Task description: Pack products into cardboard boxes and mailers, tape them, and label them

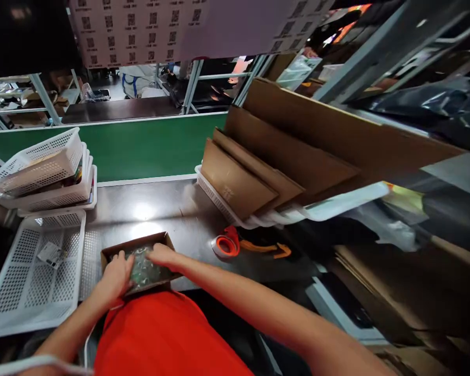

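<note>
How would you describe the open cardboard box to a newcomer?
Below the green strip lies the dark tabletop. At its near edge, by the red clothing, sits the box. Unlike the cardboard sheets, it holds clear plastic under the left hand and right hand.

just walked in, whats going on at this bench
Someone in a red top has the left hand and right hand on clear plastic wrapping inside an open cardboard box. The box sits at the near edge of the dark bench. A red tape dispenser lies to its right, and white baskets are on the left. Whatever the plastic covers is unclear.
</note>
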A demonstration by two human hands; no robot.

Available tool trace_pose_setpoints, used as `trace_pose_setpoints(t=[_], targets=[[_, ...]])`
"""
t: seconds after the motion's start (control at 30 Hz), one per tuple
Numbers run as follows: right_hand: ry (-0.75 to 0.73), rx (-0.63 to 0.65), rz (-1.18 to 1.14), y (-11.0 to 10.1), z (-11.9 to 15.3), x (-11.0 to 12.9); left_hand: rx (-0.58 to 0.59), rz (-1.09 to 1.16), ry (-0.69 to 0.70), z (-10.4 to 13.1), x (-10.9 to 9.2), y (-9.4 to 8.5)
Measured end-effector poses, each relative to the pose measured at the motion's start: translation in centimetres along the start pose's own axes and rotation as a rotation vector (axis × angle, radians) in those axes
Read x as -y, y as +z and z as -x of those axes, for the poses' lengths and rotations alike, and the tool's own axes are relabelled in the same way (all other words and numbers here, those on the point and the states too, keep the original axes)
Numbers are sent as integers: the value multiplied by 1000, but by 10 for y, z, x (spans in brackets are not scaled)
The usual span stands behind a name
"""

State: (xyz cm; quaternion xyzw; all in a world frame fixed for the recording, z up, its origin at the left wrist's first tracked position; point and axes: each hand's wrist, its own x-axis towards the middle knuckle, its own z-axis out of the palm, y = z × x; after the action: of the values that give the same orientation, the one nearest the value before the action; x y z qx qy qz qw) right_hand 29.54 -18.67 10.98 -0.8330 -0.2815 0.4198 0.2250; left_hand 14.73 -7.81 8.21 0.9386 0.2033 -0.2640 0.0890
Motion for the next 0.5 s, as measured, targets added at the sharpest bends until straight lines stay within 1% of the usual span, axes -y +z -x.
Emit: trace_pose_setpoints(t=[0.03, 0.1, 0.13, 0.17, 0.2, 0.23, 0.27, 0.3, 0.33, 0.37, 0.43, 0.5], targets=[[-37, 21, 40, -5, 8, -6, 18, 11, 9, 2, 2, 0], [-188, 34, 91, -14, 27, -21, 34, 24, 22, 5, 1, 0], [-266, -3, 101, -17, 36, -30, 31, 25, 21, 6, 0, 0], [-307, -75, 110, -19, 43, -39, 22, 26, 15, 7, -2, 0], [-297, -169, 125, -19, 48, -49, 7, 29, 6, 8, -4, 0], [-242, -250, 146, -16, 51, -57, -12, 33, -3, 8, -5, 1], [-158, -289, 168, -12, 52, -64, -32, 41, -11, 9, -7, 2], [-74, -274, 185, -7, 51, -69, -53, 51, -18, 9, -7, 4], [-27, -215, 194, 0, 50, -71, -72, 61, -24, 9, -7, 6], [-23, -137, 202, 7, 49, -71, -84, 71, -26, 10, -7, 7], [-77, -16, 243, 19, 47, -64, -84, 90, -36, 10, -6, 9], [-131, 32, 339, 23, 47, -52, -73, 96, -52, 11, -5, 7]])
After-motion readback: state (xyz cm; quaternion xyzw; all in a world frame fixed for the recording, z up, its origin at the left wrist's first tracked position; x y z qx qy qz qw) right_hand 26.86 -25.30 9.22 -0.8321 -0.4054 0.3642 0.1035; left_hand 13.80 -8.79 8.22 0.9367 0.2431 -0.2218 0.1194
